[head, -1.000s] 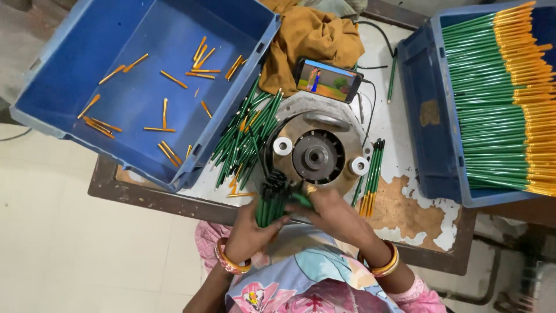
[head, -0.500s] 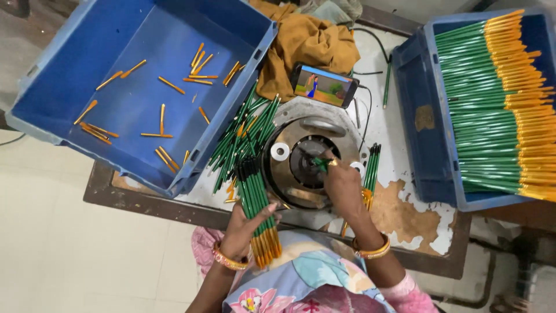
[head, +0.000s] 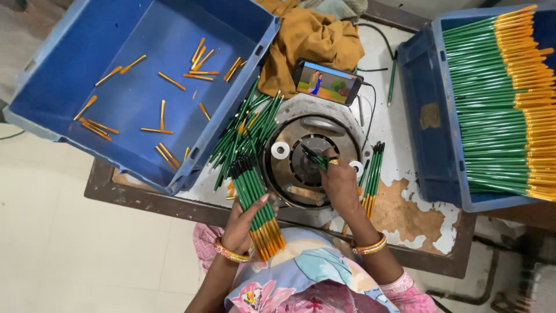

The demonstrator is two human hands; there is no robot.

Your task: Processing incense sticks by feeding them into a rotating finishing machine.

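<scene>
Left hand: my left hand [head: 246, 223] has its grip clenched round a bundle of green pencils [head: 255, 203], orange ends pointing toward me, dark tips pointing away.
Bundle position: it sits at the near edge of the bench [head: 405, 217], just left of the round metal machine [head: 310, 159], slightly tilted.
Right hand: my right hand [head: 340, 182] rests on the machine's disc, fingertips pinching a few green pencils [head: 315, 157] near the dark hub; the grip is closed on them.
Machine: a grey circular plate with two small white rollers, one to the left [head: 280, 150] and one on the right just beside my right hand.
Loose pile: more green pencils [head: 246, 130] lie fanned on the bench between the machine and the left crate.
Small stack: a short row of pencils [head: 373, 171] lies just right of the machine, beside my wrist.
Left crate: a blue plastic crate [head: 69, 64], tilted, with scattered orange pieces [head: 200, 58] on its floor.
Right crate: a blue crate [head: 425, 116] packed with green pencils with orange ends [head: 504, 104] laid in rows.
Far side: a phone [head: 327, 82] with its screen lit leans by a mustard cloth [head: 313, 37].
Wrists: bangles on both.
</scene>
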